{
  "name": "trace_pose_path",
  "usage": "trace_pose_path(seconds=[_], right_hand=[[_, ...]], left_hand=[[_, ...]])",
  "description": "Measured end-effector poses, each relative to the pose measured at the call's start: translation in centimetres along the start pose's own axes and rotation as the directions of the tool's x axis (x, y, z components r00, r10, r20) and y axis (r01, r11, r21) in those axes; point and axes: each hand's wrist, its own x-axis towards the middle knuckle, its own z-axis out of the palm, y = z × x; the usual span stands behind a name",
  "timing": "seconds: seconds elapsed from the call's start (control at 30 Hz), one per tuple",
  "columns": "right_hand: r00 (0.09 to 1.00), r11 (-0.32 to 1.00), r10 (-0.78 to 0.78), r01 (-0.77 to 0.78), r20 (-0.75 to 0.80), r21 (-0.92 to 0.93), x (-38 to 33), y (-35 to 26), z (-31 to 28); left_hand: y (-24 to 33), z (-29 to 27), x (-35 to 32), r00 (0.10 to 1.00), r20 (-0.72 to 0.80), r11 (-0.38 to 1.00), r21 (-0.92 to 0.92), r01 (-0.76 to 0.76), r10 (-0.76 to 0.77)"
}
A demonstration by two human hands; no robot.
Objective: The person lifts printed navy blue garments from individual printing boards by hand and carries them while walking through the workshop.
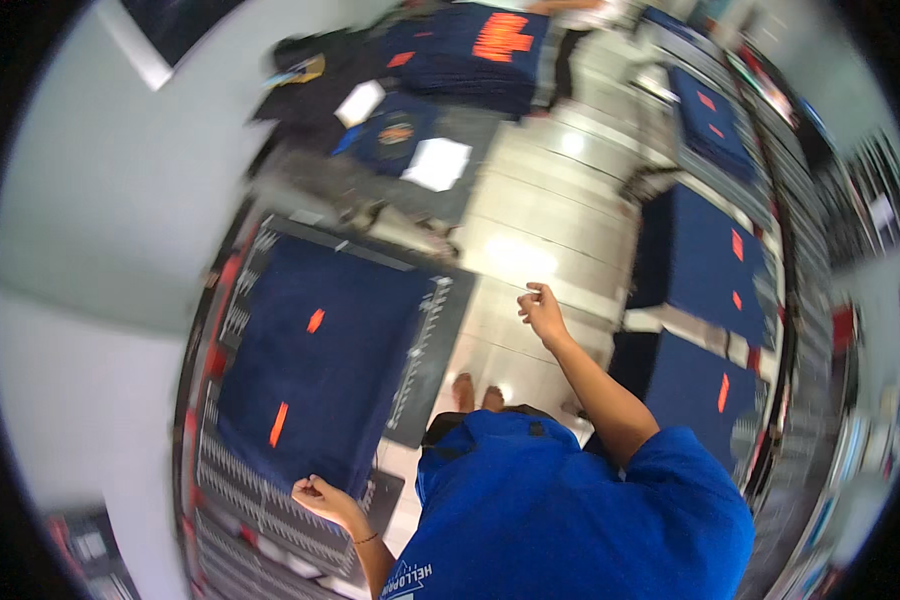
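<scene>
A navy fabric panel [330, 350] with two orange printed marks lies flat on a dark board with white scale marks, to my left. At the panel's near edge is my left hand [328, 502], its fingers curled together. Whether they pinch the fabric or anything else is hidden. My right hand [543, 318] hangs over the tiled floor between the two rows of boards. Its fingers are loosely bent and apart, with nothing in them.
Along the right runs another row of boards with navy panels [705, 255] bearing orange marks. Farther off on the left side are a dark fabric piece [395, 130], white sheets [437, 163] and a navy stack [460, 60]. Another person's arm [567, 5] shows at the top edge.
</scene>
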Motion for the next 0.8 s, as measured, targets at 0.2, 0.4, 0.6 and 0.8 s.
trace_pose_path(seconds=[0.2, 0.4, 0.6, 0.8], right_hand=[[0.816, 0.986, 0.166, -0.135, -0.554, 0.097, -10.6, 5.3, -20.1], [-0.112, 0.883, 0.158, -0.429, -0.981, 0.191, -31.2, 19.5, -30.5], [-0.14, 0.833, 0.528, 0.277, -0.837, 0.479, -35.9, 27.2, -22.1], [0.548, 0.196, 0.681, 0.503, -0.486, 0.842, -32.9, 21.3, -12.8]], left_hand=[[14.5, 20.1, 0.7, 0.527, 0.802, 0.917, -0.387, 0.098, 0.282], [29.5, 32.1, -15.8, -0.43, 0.728, 0.826, -0.558, 0.08, 0.534], [33.8, 38.2, -42.6, -0.888, 0.327, 0.851, -0.51, 0.123, 0.324], [29.9, 45.0, -50.6, -0.915, 0.291, 0.934, -0.138, -0.33, -0.281]])
